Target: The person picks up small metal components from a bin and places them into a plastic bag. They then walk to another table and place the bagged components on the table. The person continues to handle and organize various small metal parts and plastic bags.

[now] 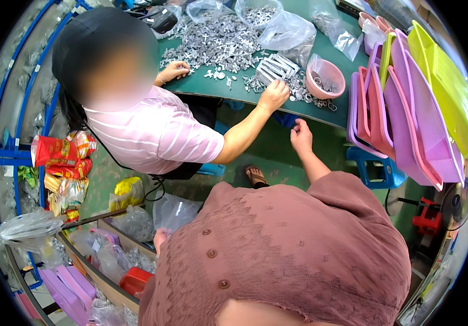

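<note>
My right hand (pixel 302 137) is held out just off the front edge of the green table (pixel 212 87). Its fingers curl together, and whatever they might hold is too small to make out. Low on the left, only a small part of my left hand (pixel 161 240) shows beside my brown top, touching or close to a clear plastic bag (pixel 175 213); its fingers are hidden. On the table by my right hand lie loose small metal pieces (pixel 299 89), a stack of grey metal bars (pixel 277 68) and a pink bowl (pixel 325 79) with rings in it.
A seated person (pixel 152 125) in a striped pink shirt works at the table, one hand (pixel 273 96) at the metal bars. A large pile of metal parts (pixel 217 41) lies beyond. Purple baskets (pixel 402 114) lean at right above a blue stool (pixel 375 167). Blue shelving (pixel 5 155) lines the left.
</note>
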A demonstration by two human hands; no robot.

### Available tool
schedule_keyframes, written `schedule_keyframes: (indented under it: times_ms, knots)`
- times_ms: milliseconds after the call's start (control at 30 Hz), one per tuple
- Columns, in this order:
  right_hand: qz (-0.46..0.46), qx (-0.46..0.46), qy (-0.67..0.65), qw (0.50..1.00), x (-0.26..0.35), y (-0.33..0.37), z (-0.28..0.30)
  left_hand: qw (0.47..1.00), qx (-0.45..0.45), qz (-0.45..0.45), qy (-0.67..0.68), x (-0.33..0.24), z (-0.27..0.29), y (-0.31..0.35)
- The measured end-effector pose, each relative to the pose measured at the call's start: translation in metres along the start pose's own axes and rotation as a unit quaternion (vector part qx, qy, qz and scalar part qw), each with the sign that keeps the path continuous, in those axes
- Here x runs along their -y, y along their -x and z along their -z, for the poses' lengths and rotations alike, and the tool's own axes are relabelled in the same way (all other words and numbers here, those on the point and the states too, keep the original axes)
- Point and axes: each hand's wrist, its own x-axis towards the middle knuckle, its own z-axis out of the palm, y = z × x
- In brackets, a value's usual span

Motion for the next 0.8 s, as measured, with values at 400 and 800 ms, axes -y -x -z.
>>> schedule_keyframes:
  times_ms: [400, 800]
  knots:
    - [-0.028, 0.098, 0.028, 0.994, -0.004, 0.122, 0.085, 0.990, 0.132, 0.029, -0.041, -0.039, -0.105, 0.028]
    - [-0.003, 0.272, 0.034, 0.962, -0.050, 0.121, 0.115, 0.987, 0.124, 0.018, -0.098, -0.050, -0.188, 0.121]
